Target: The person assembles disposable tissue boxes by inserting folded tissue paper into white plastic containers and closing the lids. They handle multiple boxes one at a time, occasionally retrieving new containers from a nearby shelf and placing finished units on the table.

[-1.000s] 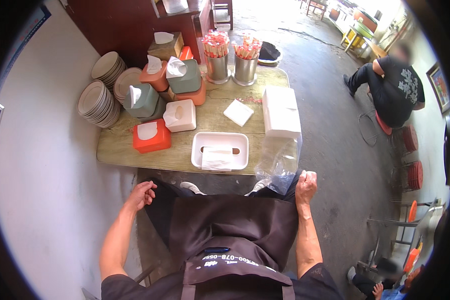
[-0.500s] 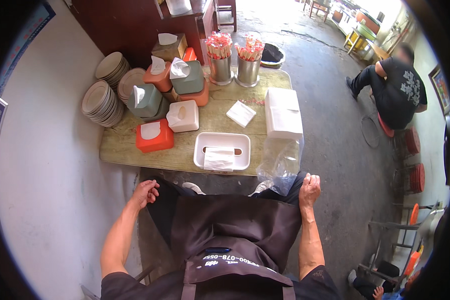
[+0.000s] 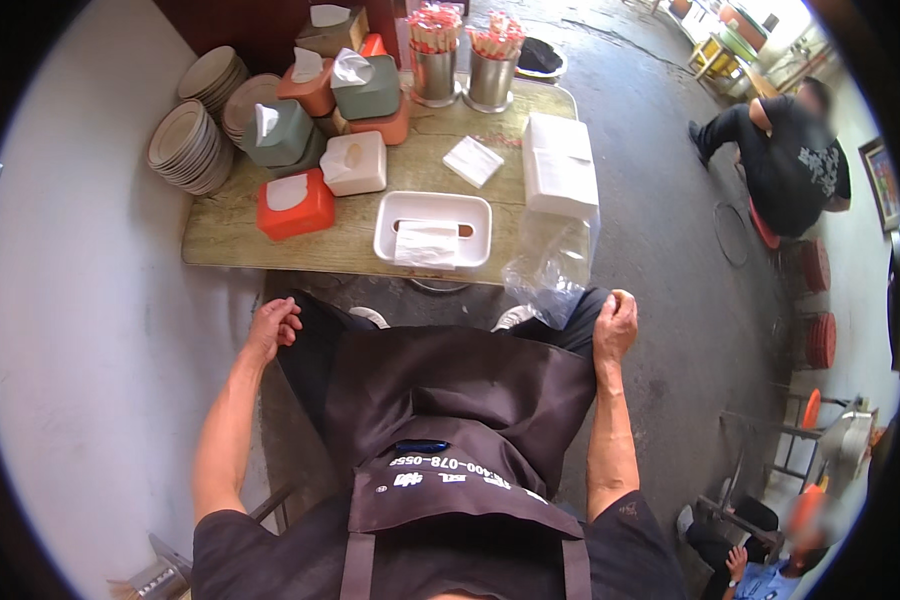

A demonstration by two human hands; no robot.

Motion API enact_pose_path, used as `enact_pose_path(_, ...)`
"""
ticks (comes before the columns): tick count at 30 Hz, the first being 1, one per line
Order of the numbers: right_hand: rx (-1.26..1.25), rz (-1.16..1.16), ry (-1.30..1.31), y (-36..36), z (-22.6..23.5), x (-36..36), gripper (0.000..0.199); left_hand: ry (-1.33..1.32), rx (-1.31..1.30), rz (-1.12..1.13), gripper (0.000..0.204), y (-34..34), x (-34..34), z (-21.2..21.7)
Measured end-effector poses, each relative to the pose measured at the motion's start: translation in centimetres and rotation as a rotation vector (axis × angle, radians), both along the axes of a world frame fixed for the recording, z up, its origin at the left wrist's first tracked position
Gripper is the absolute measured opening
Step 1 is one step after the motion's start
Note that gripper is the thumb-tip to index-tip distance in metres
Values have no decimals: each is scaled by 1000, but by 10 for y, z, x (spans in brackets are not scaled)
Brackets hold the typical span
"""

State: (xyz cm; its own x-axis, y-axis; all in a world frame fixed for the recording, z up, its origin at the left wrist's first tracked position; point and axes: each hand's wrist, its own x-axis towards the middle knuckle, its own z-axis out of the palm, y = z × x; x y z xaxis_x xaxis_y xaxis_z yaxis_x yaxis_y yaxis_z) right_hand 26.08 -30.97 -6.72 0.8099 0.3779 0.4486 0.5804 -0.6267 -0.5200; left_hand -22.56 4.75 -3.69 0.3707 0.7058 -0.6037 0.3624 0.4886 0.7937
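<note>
Gripping clear plastic bag (image 3: 555,268), hanging long-axis down off table edge, w/ right hand (image 3: 615,325); left hand (image 3: 273,328) loosely curled, empty.

Worn wooden table (image 3: 230,235) ahead of the fingers, white tissue tray (image 3: 433,228) nearest them, clear plastic bag (image 3: 550,268) over the edge beside the right-hand fingers, orange tissue box (image 3: 294,203), stacked plates (image 3: 185,147), two metal cups (image 3: 463,78) farthest away.

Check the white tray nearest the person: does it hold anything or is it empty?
Not empty. The white tray sits flat on the table with a folded white tissue lying in it, hanging slightly over its near rim.
</note>
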Motion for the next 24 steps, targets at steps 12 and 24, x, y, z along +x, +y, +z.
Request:
enact_pose_path(12,66,39,21,1,49,-15,8,104,172,-49,30,-2,33,38)
enact_pose_path(24,-144,80,144,27,43,-6,7,-298,1583,-492,11,169,365,201)
